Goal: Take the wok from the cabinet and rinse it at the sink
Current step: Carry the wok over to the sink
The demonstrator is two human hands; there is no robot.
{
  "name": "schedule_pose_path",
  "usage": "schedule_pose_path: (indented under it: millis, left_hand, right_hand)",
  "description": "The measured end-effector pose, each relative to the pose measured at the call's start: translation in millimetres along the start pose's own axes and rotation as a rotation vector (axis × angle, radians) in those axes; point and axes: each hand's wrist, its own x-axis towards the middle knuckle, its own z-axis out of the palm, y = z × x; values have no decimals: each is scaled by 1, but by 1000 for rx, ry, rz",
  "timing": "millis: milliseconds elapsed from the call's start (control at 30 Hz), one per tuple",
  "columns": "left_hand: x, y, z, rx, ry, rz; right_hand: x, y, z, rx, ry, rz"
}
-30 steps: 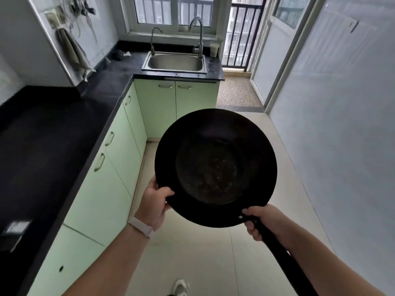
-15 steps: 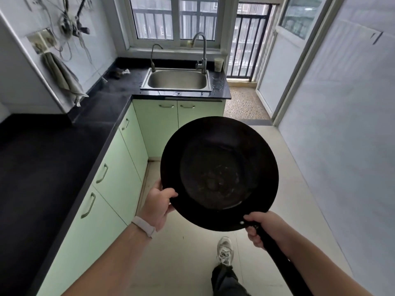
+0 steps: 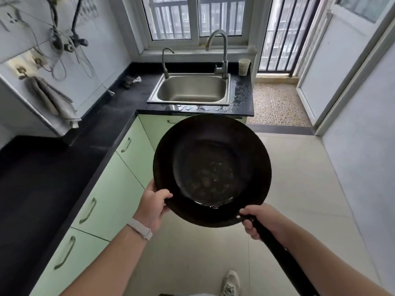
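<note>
A large black wok (image 3: 211, 169) hangs in the air in front of me, its inside facing up, with a little liquid glinting near the handle side. My left hand (image 3: 152, 207) grips its left rim, thumb over the edge. My right hand (image 3: 259, 221) is closed around the long black handle where it meets the bowl. Ahead, past the wok's far rim, a steel sink (image 3: 190, 89) is set into the black counter, with a tall curved tap (image 3: 221, 54) at its right back corner and a smaller tap (image 3: 165, 60) at the left.
The black L-shaped counter (image 3: 64, 159) runs along the left over pale green cabinets (image 3: 111, 189), all shut. A cup (image 3: 244, 66) stands right of the tap, water drops wet the counter around the sink. A towel (image 3: 53, 99) hangs on the left wall. Tiled floor lies to the right.
I have moved forward down the kitchen: the sink is nearer and larger in view. Both hands keep the same hold on the wok.
</note>
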Motion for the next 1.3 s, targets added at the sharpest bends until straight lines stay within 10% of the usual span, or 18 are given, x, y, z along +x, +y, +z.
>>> schedule_pose_path:
  millis: [1300]
  left_hand:
    - [495,197,48,-41,-136,-186]
  right_hand:
    - [335,-368,37,112,146,121]
